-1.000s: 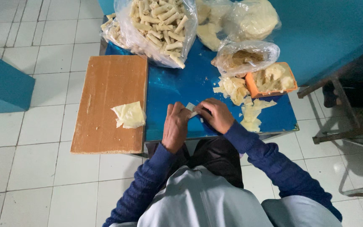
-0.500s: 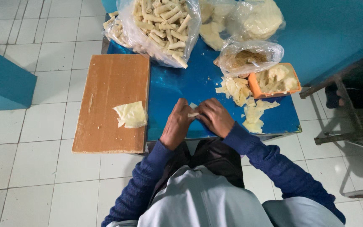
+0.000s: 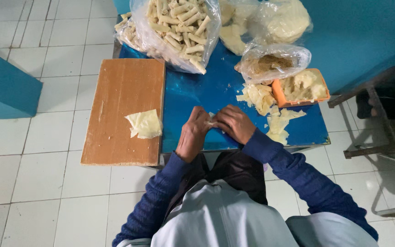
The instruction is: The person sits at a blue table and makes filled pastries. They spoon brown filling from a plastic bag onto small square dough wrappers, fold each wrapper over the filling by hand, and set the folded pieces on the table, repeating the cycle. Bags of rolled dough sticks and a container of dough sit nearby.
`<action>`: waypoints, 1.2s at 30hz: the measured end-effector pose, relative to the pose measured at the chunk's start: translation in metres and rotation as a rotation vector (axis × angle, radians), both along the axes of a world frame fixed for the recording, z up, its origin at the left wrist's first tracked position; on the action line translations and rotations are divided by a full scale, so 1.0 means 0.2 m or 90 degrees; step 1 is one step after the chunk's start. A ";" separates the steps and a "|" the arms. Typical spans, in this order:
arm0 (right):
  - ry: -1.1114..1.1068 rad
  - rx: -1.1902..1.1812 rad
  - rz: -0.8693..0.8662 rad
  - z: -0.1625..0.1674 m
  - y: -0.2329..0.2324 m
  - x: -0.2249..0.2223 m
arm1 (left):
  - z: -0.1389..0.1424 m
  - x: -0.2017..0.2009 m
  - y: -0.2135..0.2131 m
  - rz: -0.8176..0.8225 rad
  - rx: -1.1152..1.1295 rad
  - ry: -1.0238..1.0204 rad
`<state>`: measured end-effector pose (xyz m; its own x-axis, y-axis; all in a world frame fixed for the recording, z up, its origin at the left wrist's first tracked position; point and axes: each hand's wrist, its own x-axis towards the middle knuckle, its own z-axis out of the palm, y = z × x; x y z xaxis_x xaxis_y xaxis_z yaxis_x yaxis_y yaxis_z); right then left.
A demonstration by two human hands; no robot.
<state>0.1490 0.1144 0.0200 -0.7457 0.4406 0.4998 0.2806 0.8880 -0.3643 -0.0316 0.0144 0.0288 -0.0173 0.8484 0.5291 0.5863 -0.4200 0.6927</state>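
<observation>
Your hands meet over the near edge of the blue table (image 3: 197, 91), just above your lap. Between them sits a small pale wrapper piece (image 3: 212, 120), pinched from both sides. Your left hand (image 3: 193, 135) closes its fingers on the left end of the piece; your right hand (image 3: 235, 123) closes on the right end. Most of the piece is hidden by the fingers, so its shape cannot be told.

Left of your hands, a folded wrapper (image 3: 145, 123) lies on the wooden board (image 3: 122, 87), near its right edge. Right of your hands, loose sheets (image 3: 280, 126) lie on the table beside an orange tub (image 3: 302, 87) of pale filling. At the far edge stands an open bag of rolls (image 3: 177, 27), with more clear bags (image 3: 270, 27) beside it.
</observation>
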 end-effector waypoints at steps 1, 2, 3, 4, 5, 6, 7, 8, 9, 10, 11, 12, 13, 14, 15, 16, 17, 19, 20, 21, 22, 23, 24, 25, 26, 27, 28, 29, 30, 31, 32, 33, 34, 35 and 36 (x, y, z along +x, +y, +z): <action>-0.005 -0.004 -0.006 0.00 0.01 0.00 | 0.00 0.00 0.00 0.002 -0.011 -0.009; -0.009 -0.008 -0.012 0.00 0.01 -0.01 | 0.00 0.01 0.00 0.003 -0.020 -0.017; 0.005 -0.006 -0.022 0.00 0.00 -0.01 | 0.00 0.01 0.00 0.004 -0.030 -0.025; 0.019 -0.004 -0.032 0.00 0.00 -0.01 | 0.00 0.01 0.00 0.012 -0.013 -0.011; 0.031 -0.003 -0.042 0.00 -0.01 -0.01 | 0.00 0.01 0.01 0.019 0.004 0.002; 0.023 -0.003 -0.043 0.00 -0.02 -0.01 | 0.00 0.00 0.01 0.025 0.020 0.016; 0.016 -0.002 -0.044 0.00 -0.03 -0.01 | 0.00 0.00 0.02 0.028 0.017 0.020; 0.008 -0.001 -0.044 0.00 -0.03 -0.01 | 0.00 0.00 0.02 0.032 0.014 0.023; 0.014 0.006 -0.047 0.00 -0.04 0.00 | 0.00 0.00 0.03 0.035 0.011 0.027; 0.020 0.014 -0.050 0.00 -0.04 0.00 | 0.00 0.00 0.03 0.037 0.017 0.026; 0.026 0.020 -0.052 0.00 -0.05 0.00 | -0.01 0.00 0.03 0.041 0.021 0.025; 0.008 0.038 -0.057 0.00 -0.05 -0.01 | -0.01 0.00 0.03 0.044 0.024 0.024; -0.010 0.057 -0.063 0.00 -0.05 -0.01 | -0.01 0.00 0.02 0.045 0.001 0.011; -0.026 0.078 -0.069 0.00 -0.04 -0.01 | -0.01 0.00 0.02 0.047 -0.019 0.000; -0.024 0.096 -0.068 0.01 -0.05 -0.01 | -0.01 0.00 0.01 0.048 -0.038 -0.012; -0.023 0.113 -0.069 0.01 -0.05 -0.02 | -0.01 0.00 0.02 0.054 -0.033 0.007; -0.022 0.128 -0.070 0.02 -0.07 -0.01 | -0.01 0.00 0.01 0.060 -0.030 0.025; -0.033 0.150 -0.106 0.04 -0.10 -0.01 | -0.01 0.01 0.02 0.070 -0.024 0.050; -0.038 0.162 -0.124 0.04 -0.12 -0.01 | -0.01 0.01 0.02 0.075 -0.022 0.056; -0.038 0.153 -0.140 0.05 -0.14 -0.01 | -0.02 0.01 0.02 0.080 -0.021 0.063; -0.037 0.144 -0.158 0.05 -0.16 -0.01 | -0.02 0.01 0.02 0.083 -0.017 0.064; -0.036 0.134 -0.175 0.05 -0.17 -0.02 | -0.02 0.01 0.02 0.086 -0.013 0.066; -0.050 0.145 -0.188 0.05 -0.19 -0.02 | -0.01 0.01 0.02 0.088 -0.009 0.066; -0.064 0.158 -0.200 0.05 -0.20 -0.02 | -0.01 0.02 0.03 0.094 -0.018 0.067; -0.078 0.169 -0.211 0.05 -0.21 -0.02 | 0.00 0.02 0.03 0.100 -0.028 0.069; -0.075 0.179 -0.216 0.04 -0.21 -0.03 | 0.01 0.02 0.03 0.106 -0.038 0.072; -0.072 0.189 -0.221 0.03 -0.20 -0.05 | 0.03 0.02 0.02 0.112 -0.040 0.074; -0.069 0.201 -0.225 0.02 -0.18 -0.06 | 0.05 0.02 0.00 0.119 -0.040 0.076; -0.068 0.206 -0.222 0.02 -0.16 -0.07 | 0.07 0.02 -0.02 0.125 -0.040 0.079; -0.069 0.209 -0.220 0.02 -0.14 -0.08 | 0.09 0.01 -0.04 0.154 -0.039 0.091; -0.069 0.212 -0.219 0.01 -0.11 -0.08 | 0.11 -0.01 -0.08 0.182 -0.039 0.104; -0.083 0.200 -0.209 0.01 -0.09 -0.09 | 0.12 -0.04 -0.11 0.211 -0.038 0.116; -0.097 0.189 -0.198 0.01 -0.06 -0.09 | 0.14 -0.07 -0.14 0.243 -0.045 0.128; -0.111 0.179 -0.188 0.01 -0.04 -0.09 | 0.16 -0.12 -0.18 0.275 -0.051 0.140; -0.102 0.162 -0.171 0.01 -0.02 -0.10 | 0.17 -0.18 -0.21 0.321 -0.020 0.180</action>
